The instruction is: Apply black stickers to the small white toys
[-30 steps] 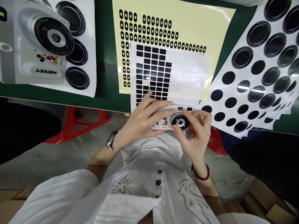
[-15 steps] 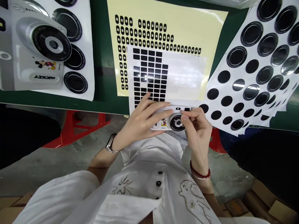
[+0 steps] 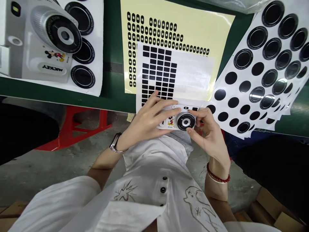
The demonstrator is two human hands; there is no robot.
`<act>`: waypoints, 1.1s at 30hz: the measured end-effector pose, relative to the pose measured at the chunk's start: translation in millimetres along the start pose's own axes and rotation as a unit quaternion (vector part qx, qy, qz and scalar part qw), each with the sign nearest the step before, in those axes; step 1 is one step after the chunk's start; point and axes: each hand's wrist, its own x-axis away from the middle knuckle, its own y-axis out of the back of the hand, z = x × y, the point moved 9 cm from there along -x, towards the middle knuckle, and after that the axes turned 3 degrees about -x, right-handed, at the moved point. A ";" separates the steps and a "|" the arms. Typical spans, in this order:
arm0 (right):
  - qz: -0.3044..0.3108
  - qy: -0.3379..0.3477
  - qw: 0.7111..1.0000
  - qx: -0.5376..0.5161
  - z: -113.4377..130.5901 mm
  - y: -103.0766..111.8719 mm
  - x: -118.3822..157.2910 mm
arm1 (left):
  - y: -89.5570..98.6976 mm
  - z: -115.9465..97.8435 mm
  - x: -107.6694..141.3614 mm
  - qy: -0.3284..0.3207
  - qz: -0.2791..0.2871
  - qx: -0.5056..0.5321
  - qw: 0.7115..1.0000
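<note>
A small white toy camera (image 3: 186, 121) with a black lens ring and a cartoon mouse print is held at the table's front edge. My left hand (image 3: 152, 117) is wrapped around its left part, fingers over the top and front. Around the right end of the camera, my right hand (image 3: 207, 129) has its index finger at the upper right corner and its thumb just below the lens. Behind the camera lies a white sheet of black rectangular stickers (image 3: 159, 72), overlapping a yellow sheet of small oval stickers (image 3: 166, 19).
Sheets of round black stickers (image 3: 251, 83) spread along the right side of the green table (image 3: 113, 87). At the left, a larger-looking white camera (image 3: 33, 48) sits close to view over another round-sticker sheet (image 3: 96, 87). A red stool (image 3: 72, 129) stands below the table.
My right thumb has moved off the lens front to below its rim, and the right fingers have spread. My left hand keeps its hold on the camera. The whole view has shifted slightly.
</note>
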 end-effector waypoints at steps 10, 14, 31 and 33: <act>0.032 -0.017 0.996 -0.081 -8.6 -3.3 -0.2 | -2.1 1.0 -0.1 0.003 0.002 -0.019 1.000; -0.029 -0.024 0.995 -0.093 -8.7 -1.5 0.5 | -0.8 0.2 -1.1 -0.002 -0.001 -0.026 1.000; -0.026 -0.024 0.997 -0.071 -4.1 -7.3 3.8 | -0.6 1.7 -0.1 0.001 -0.001 -0.001 1.000; -0.020 -0.022 0.998 -0.057 -3.6 -5.8 2.5 | -0.4 0.7 -0.4 -0.003 -0.002 -0.008 1.000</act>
